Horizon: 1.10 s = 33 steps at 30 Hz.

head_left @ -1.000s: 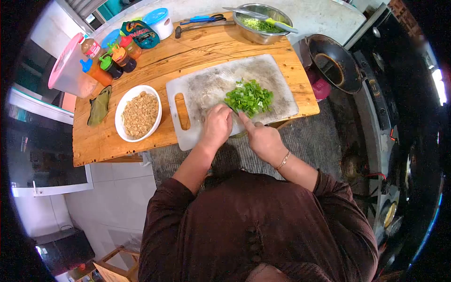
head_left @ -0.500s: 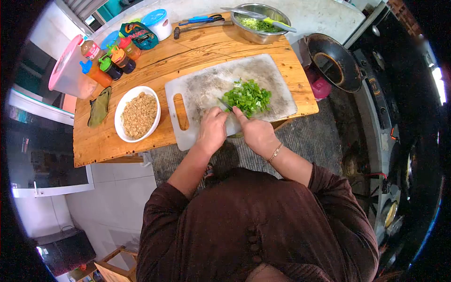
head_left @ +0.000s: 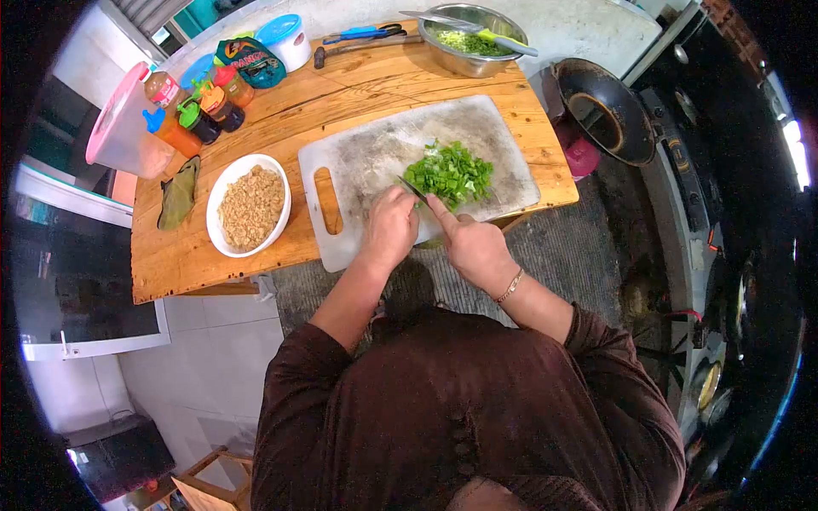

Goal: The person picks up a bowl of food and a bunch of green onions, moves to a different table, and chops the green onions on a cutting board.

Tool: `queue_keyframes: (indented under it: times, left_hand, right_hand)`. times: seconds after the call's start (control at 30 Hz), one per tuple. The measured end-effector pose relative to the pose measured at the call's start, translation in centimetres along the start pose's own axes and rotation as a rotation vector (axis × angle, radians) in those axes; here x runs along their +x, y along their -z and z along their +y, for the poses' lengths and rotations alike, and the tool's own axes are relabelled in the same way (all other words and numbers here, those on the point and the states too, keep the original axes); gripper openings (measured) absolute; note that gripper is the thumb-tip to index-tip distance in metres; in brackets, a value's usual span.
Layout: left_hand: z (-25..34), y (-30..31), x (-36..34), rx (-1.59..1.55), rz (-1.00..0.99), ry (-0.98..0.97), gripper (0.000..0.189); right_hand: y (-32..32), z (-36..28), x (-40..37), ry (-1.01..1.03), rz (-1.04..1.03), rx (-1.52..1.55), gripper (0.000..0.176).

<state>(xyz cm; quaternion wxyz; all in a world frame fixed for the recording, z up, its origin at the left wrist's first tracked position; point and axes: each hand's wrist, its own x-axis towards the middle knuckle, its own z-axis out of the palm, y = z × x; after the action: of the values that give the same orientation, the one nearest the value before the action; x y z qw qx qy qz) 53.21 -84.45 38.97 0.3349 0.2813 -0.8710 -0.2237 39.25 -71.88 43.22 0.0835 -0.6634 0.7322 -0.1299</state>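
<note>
On a worn white cutting board (head_left: 375,145) lies a pile of chopped green leaves (head_left: 452,175). My right hand (head_left: 477,247) is closed round a small knife (head_left: 414,189), its blade pointing up and left beside the pile. Just left of the blade, my left hand (head_left: 392,225) rests at the board's near edge with its fingers curled together; what they hold, if anything, is hidden. A white bowl (head_left: 213,207) of brown crumbly food (head_left: 251,209) stands left of the board.
At the back of the wooden table (head_left: 298,115) is a steel bowl (head_left: 477,66) with greens and a knife across it. Sauce bottles (head_left: 200,122), a cloth (head_left: 179,196) and a hammer (head_left: 366,47) lie around. A wok (head_left: 605,111) is at right.
My right hand has moved slightly right and down, and more of the knife blade shows. My left hand has shifted slightly right.
</note>
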Motion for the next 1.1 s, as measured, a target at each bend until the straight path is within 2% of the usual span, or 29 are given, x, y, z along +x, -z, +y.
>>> queue_keyframes:
  times: [0.1,0.3,0.5,0.57,0.67,0.77,0.97,1.1]
  left_hand:
    - [0.0,0.1,0.0,0.019,0.038,-0.054,0.017]
    - [-0.5,0.2,-0.4,0.055,-0.044,-0.04,0.016]
    - [-0.5,0.4,-0.8,-0.017,0.096,-0.045,0.011]
    - [-0.9,0.4,-0.1,-0.035,0.076,-0.057,0.01]
    - [-1.5,0.0,0.5,-0.02,0.074,-0.088,0.01]
    - [-1.5,0.0,0.5,-0.011,0.074,-0.108,0.011]
    - [-0.9,1.1,0.0,-0.001,0.028,-0.143,0.012]
    - [-0.8,1.9,-1.0,-0.037,0.02,-0.147,0.011]
  right_hand:
    - [-0.2,-0.4,0.1,-0.025,-0.052,-0.07,0.069]
    - [-1.6,-0.1,1.6,-0.02,-0.021,-0.036,0.07]
    - [-0.4,-0.1,1.8,-0.043,-0.075,-0.007,0.07]
    - [0.6,-0.3,1.6,-0.085,-0.119,0.024,0.071]
    - [0.0,-0.5,0.3,-0.051,-0.043,0.032,0.071]
    - [-0.5,-1.2,-0.5,-0.103,-0.043,-0.05,0.068]
    - [-2.0,-1.5,1.4,-0.09,-0.02,-0.013,0.07]
    - [-1.3,-1.7,2.0,-0.118,-0.076,-0.033,0.069]
